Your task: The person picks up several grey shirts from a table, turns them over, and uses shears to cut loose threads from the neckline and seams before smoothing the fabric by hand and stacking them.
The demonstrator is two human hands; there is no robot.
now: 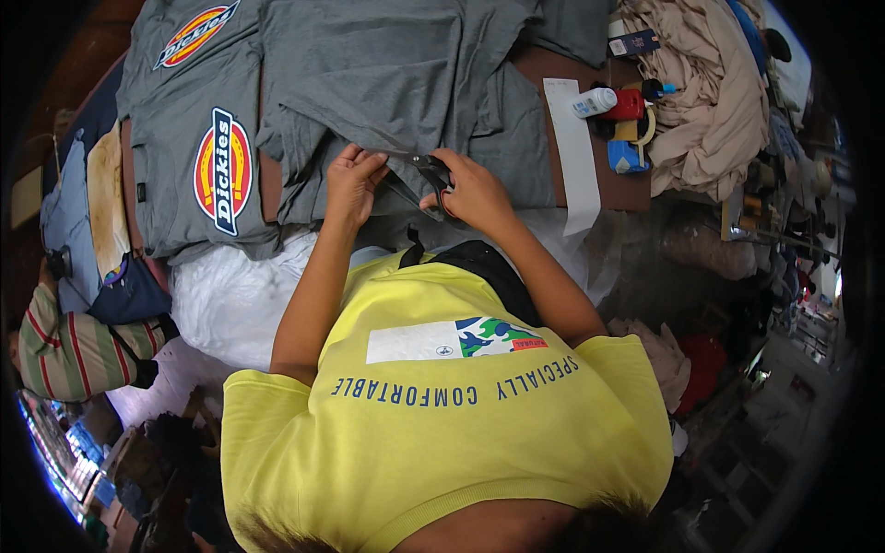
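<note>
one pair of dark-handled scissors (420, 161) sits in the right grip (476, 194), fingers closed round the handles, blades pointing left in the head view. the left grip (354, 182) is narrow, fingertips pinched at what seems the near edge of a grey garment (387, 88) spread across the tabletop (270, 187); whether a thread is pinched too is too small to tell. for a clean snip, i would judge it best to hold the cloth taut, cut with the tips only, and keep the left fingertips clear of the blades. the garment looks like soft, matte knit, rumpled into shallow folds. leftward, a flat grey shirt (159, 207) bears a smooth horseshoe badge (222, 170). rightward lie a long, thin paper strip (573, 157), a rounded white bottle (595, 102) and loosely crumpled beige cloth (705, 83). filmy white plastic (230, 304) bunches below.
</note>
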